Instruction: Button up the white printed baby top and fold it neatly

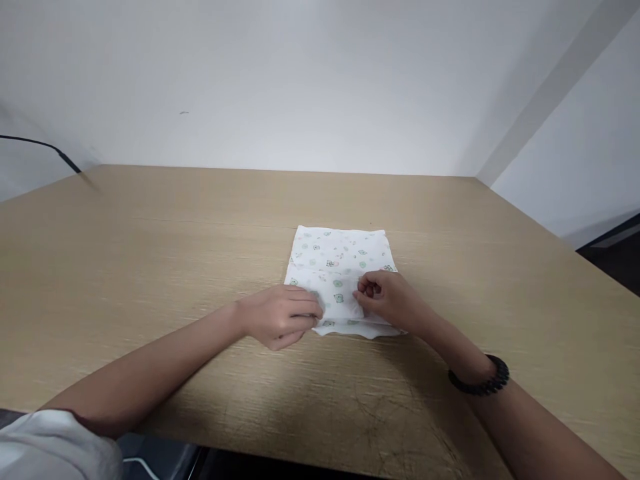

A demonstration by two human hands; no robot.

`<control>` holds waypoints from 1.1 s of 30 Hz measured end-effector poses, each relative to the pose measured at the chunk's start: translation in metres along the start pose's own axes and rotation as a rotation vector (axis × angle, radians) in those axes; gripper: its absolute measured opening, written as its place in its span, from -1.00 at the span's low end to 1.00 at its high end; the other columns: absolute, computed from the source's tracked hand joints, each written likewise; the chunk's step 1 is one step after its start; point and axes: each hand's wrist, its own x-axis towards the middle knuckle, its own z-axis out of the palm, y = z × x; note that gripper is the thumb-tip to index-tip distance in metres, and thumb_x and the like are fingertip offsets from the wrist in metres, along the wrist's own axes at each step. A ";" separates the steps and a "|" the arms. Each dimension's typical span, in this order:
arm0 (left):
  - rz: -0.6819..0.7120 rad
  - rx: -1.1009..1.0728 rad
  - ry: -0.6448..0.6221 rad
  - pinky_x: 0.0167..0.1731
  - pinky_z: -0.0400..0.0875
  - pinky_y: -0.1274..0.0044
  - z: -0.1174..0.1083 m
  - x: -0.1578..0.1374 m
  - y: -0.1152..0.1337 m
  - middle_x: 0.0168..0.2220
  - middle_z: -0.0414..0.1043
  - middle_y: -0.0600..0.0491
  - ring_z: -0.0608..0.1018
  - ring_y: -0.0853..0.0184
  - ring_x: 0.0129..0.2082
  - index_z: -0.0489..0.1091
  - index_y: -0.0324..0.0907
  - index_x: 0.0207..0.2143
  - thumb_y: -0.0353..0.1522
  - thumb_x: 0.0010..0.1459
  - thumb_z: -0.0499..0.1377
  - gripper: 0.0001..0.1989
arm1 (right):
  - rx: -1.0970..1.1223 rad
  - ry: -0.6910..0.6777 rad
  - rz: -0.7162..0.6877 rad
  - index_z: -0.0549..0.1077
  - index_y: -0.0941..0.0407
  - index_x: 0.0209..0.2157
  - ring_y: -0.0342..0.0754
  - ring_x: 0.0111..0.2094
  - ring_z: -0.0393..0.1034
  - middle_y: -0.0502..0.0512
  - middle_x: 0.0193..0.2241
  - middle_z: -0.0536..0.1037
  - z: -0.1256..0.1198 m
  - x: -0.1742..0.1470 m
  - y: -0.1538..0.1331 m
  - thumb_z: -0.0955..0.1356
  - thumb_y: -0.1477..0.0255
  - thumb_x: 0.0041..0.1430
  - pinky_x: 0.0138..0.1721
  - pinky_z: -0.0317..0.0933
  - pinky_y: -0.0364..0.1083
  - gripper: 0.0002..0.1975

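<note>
A printed sheet (337, 287) is laid on the bench (215, 247).
At its eight o'clock, the left hand (285, 315) is curled; at four, the right hand (389, 298) is too. Pinching cannot be told.

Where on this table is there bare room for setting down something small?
Bare tabletop lies between the white printed cloth and the back wall, and between the left forearm and the black cable. More lies right of the right hand. The cloth's near half is crowded: the left hand is there too.
</note>
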 end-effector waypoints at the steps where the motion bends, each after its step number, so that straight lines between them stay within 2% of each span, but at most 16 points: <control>1: -0.002 0.004 0.002 -0.17 0.52 0.35 0.000 0.000 0.000 -0.21 0.52 -0.14 0.54 0.17 -0.17 0.41 -0.26 -0.21 -0.52 0.14 0.06 -0.81 | 0.009 0.031 -0.010 0.41 0.10 -0.51 -0.11 -0.48 0.26 0.00 -0.55 0.44 -0.002 0.000 0.000 0.34 0.36 0.09 -0.42 0.12 -0.11 -0.85; 5: -0.005 0.017 0.002 -0.14 0.52 0.36 0.001 -0.001 0.001 -0.19 0.52 -0.14 0.54 0.17 -0.14 0.40 -0.25 -0.21 -0.51 0.15 0.04 -0.81 | 0.025 0.103 -0.029 0.42 0.11 -0.50 -0.11 -0.48 0.27 0.01 -0.53 0.46 -0.005 0.000 0.003 0.33 0.35 0.09 -0.42 0.13 -0.11 -0.85; 11: -0.053 -0.074 0.033 -0.15 0.53 0.35 0.000 0.000 0.001 -0.20 0.52 -0.15 0.55 0.16 -0.13 0.38 -0.25 -0.15 -0.46 0.17 0.07 -0.81 | -0.019 -0.030 0.003 0.38 0.10 -0.53 -0.11 -0.53 0.23 -0.01 -0.58 0.42 -0.010 0.000 0.009 0.33 0.29 0.12 -0.49 0.06 -0.11 -0.77; 13: -0.115 -0.119 0.093 -0.11 0.52 0.32 -0.001 0.000 -0.002 -0.16 0.51 -0.17 0.54 0.14 -0.08 0.36 -0.25 -0.08 -0.42 0.19 0.10 -0.76 | -0.022 0.050 0.019 0.38 0.10 -0.52 -0.10 -0.52 0.24 0.01 -0.57 0.43 -0.018 0.000 0.013 0.30 0.26 0.15 -0.47 0.08 -0.10 -0.75; 16: -0.274 -0.089 0.161 0.05 0.43 0.23 -0.001 -0.005 -0.010 0.01 0.46 -0.16 0.48 0.14 0.06 0.29 -0.20 0.11 -0.40 0.27 0.08 -0.65 | -0.040 0.290 0.108 0.36 0.09 -0.49 -0.06 -0.50 0.25 0.06 -0.53 0.46 -0.033 0.001 0.022 0.24 0.25 0.20 -0.44 0.09 -0.07 -0.73; 18: -0.406 -0.041 0.127 0.17 0.30 0.16 0.001 -0.010 -0.016 0.17 0.34 -0.15 0.37 0.13 0.20 0.20 -0.13 0.22 -0.35 0.33 0.05 -0.58 | -0.046 0.386 0.173 0.36 0.09 -0.47 -0.03 -0.45 0.28 0.10 -0.46 0.50 -0.041 0.001 0.030 0.22 0.27 0.21 -0.41 0.11 -0.06 -0.75; 19: -0.468 -0.027 0.091 0.21 0.23 0.14 0.002 -0.013 -0.018 0.24 0.26 -0.14 0.30 0.11 0.25 0.14 -0.11 0.27 -0.32 0.35 0.04 -0.54 | -0.049 0.391 0.196 0.36 0.08 -0.48 -0.02 -0.43 0.29 0.11 -0.44 0.50 -0.044 0.001 0.034 0.21 0.28 0.20 -0.40 0.11 -0.06 -0.75; 21: -0.552 -0.042 -0.012 0.27 0.10 0.11 0.006 -0.019 -0.021 0.32 0.13 -0.12 0.18 0.10 0.32 0.03 -0.08 0.33 -0.26 0.37 0.02 -0.48 | -0.063 0.312 0.217 0.32 0.08 -0.52 -0.02 -0.42 0.29 0.09 -0.46 0.49 -0.046 0.001 0.040 0.20 0.29 0.20 -0.40 0.10 -0.06 -0.74; 24: -0.589 -0.114 -0.159 0.31 -0.06 0.08 0.010 -0.025 -0.024 0.36 0.04 -0.07 0.10 0.11 0.36 -0.01 -0.01 0.35 -0.22 0.41 -0.04 -0.49 | -0.109 0.073 0.170 0.24 0.07 -0.58 -0.04 -0.46 0.25 0.06 -0.52 0.43 -0.042 0.002 0.044 0.20 0.29 0.21 -0.43 0.06 -0.07 -0.70; 27: -0.604 -0.133 -0.177 0.31 -0.13 0.06 0.009 -0.026 -0.024 0.38 -0.02 -0.05 0.05 0.10 0.37 0.02 0.03 0.34 -0.21 0.41 -0.05 -0.51 | -0.194 -0.051 0.112 0.19 0.07 -0.59 -0.06 -0.50 0.19 0.05 -0.53 0.39 -0.041 0.001 0.042 0.21 0.26 0.23 -0.46 0.01 -0.06 -0.66; 30: -0.528 -0.144 -0.087 0.28 -0.04 0.07 0.002 -0.022 -0.023 0.34 0.07 -0.11 0.15 0.07 0.32 0.21 -0.03 0.24 -0.24 0.35 0.05 -0.57 | -0.187 -0.052 0.082 0.23 0.08 -0.57 -0.07 -0.50 0.17 0.05 -0.53 0.38 -0.050 -0.003 0.038 0.24 0.19 0.24 -0.47 0.00 -0.07 -0.64; 33: -0.397 -0.228 -0.029 0.13 0.24 0.20 -0.009 -0.013 -0.018 0.10 0.36 -0.14 0.40 0.11 0.10 0.41 -0.14 -0.05 -0.29 0.23 0.17 -0.75 | -0.080 -0.167 0.035 0.34 0.08 -0.52 -0.08 -0.48 0.18 0.02 -0.53 0.38 -0.062 -0.010 0.032 0.31 0.11 0.19 -0.46 0.03 -0.08 -0.64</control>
